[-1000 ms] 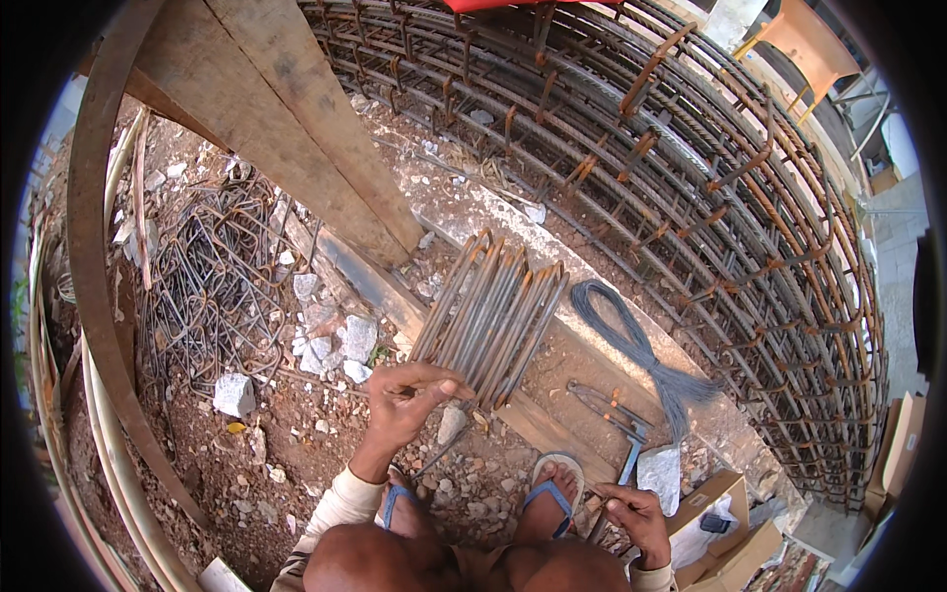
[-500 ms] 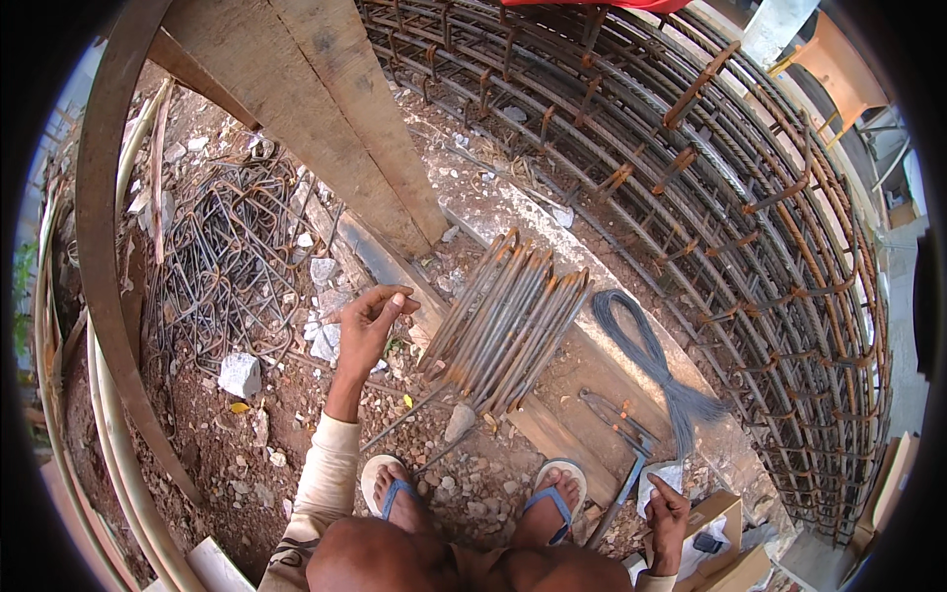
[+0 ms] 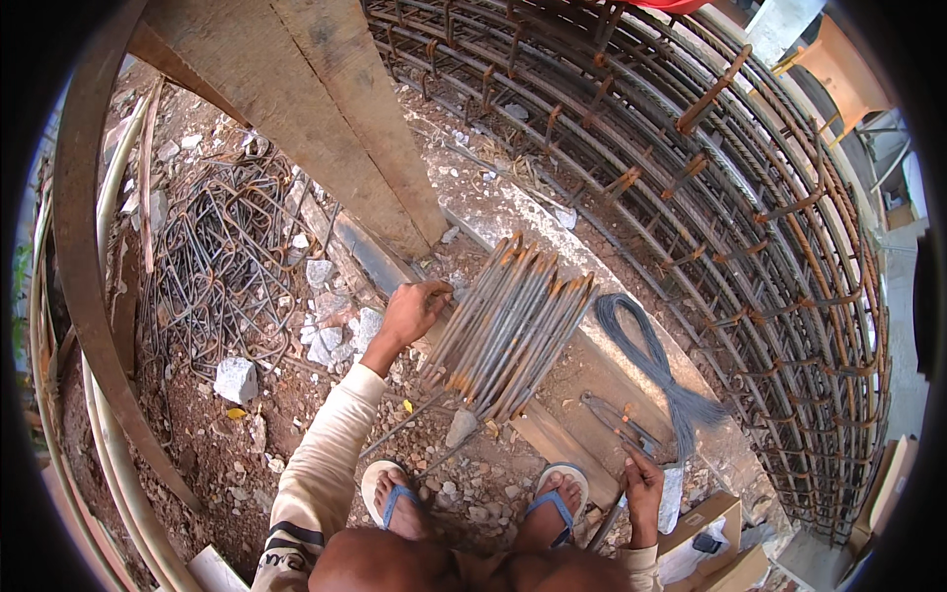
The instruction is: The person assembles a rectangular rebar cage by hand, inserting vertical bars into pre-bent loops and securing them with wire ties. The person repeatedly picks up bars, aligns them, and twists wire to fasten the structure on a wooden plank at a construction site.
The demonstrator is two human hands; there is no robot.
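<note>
A stack of rusty bent steel stirrups (image 3: 513, 326) lies on planks in front of my feet. My left hand (image 3: 414, 311) is at the stack's left side, its fingers curled in. Whether its fingertips touch the steel or pinch anything is hidden. At the lower right, my right hand (image 3: 644, 490) is closed around a blue-grey metal bar tool (image 3: 606, 523), covering much of it. Just beyond that hand lie pincers (image 3: 607, 412) with orange marks on the handles. A looped bundle of thin grey tie wire (image 3: 641, 350) rests to the right of the stack.
A long rebar cage (image 3: 691, 197) curves along the right. Wide boards (image 3: 316, 109) slope down at the upper left, beside a tangled heap of bent steel rods (image 3: 222, 257). An open cardboard box (image 3: 715, 513) stands at lower right. Rubble and a white stone (image 3: 236, 379) lie at left.
My left hand has moved right and slightly forward to the stirrup stack. My right hand has moved left and slightly forward and has closed over the bar tool.
</note>
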